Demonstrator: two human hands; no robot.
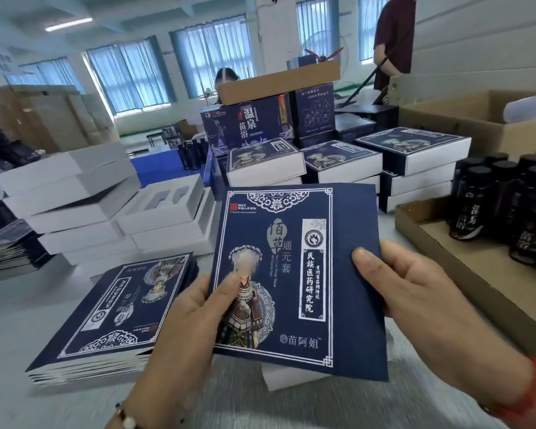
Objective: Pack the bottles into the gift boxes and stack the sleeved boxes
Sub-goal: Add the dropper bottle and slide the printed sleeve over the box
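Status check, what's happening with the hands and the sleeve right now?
Left hand and right hand grip blue sleeve. White box beneath.

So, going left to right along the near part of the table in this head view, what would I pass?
Pile of flat blue sleeves → left hand → blue sleeve held up in both hands → right hand → cardboard tray of dark bottles.
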